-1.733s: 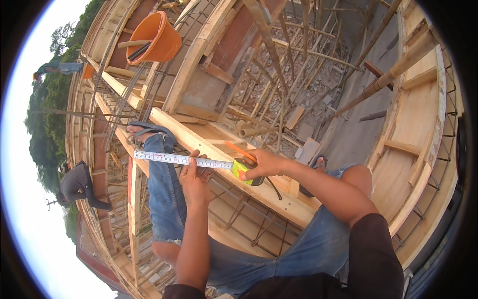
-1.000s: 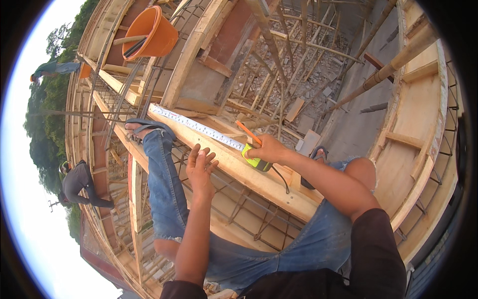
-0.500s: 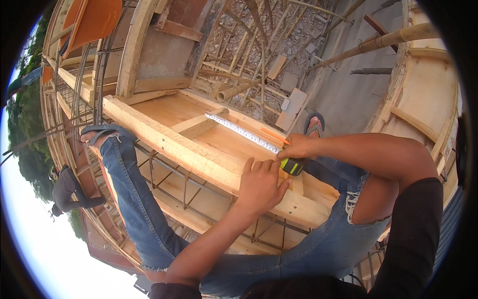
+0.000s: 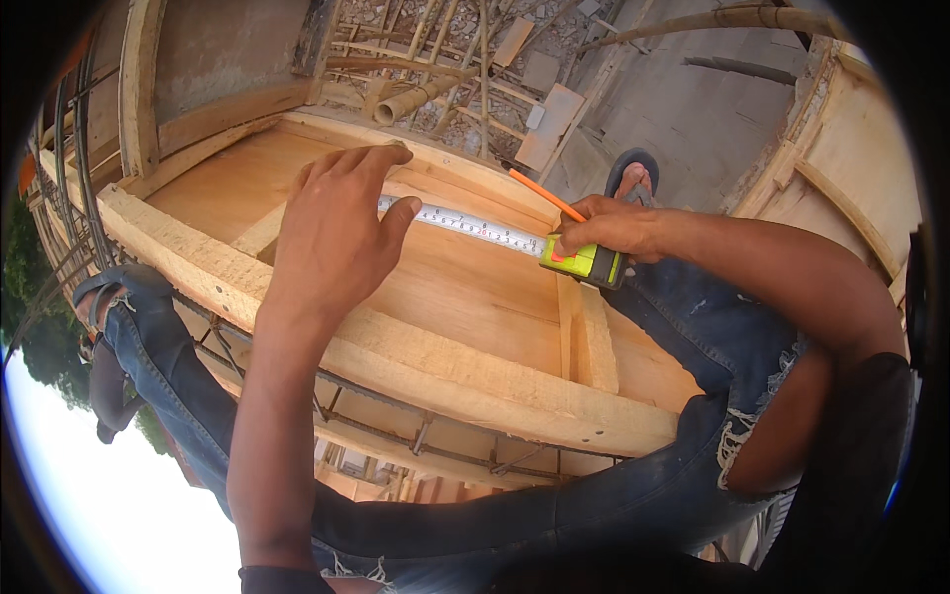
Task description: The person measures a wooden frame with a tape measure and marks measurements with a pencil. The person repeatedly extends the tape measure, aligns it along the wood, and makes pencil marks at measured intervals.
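My right hand [image 4: 623, 230] holds a yellow-and-black tape measure [image 4: 584, 262] together with an orange pencil [image 4: 544, 193]. The tape's white blade [image 4: 465, 228] stretches leftward inside a shallow wooden form with a plywood bottom [image 4: 455, 292]. My left hand [image 4: 336, 228] is over the left part of the blade, fingers loosely curved with the thumb apart from them; the blade's far end is hidden behind it. A thick timber edge [image 4: 426, 366] runs along the near side of the form, between my legs.
Rebar bars [image 4: 79, 198] stand at the left. Bamboo poles [image 4: 416, 97] and rubble lie below on the far side, by a grey surface [image 4: 683, 129]. Curved plywood formwork [image 4: 841, 148] is at the right. A co-worker in dark clothes [image 4: 107, 391] is partly visible at the far left.
My view has tilted down toward the form. The tape has moved from along the near timber into the form's interior, and my left hand has moved forward over the blade.
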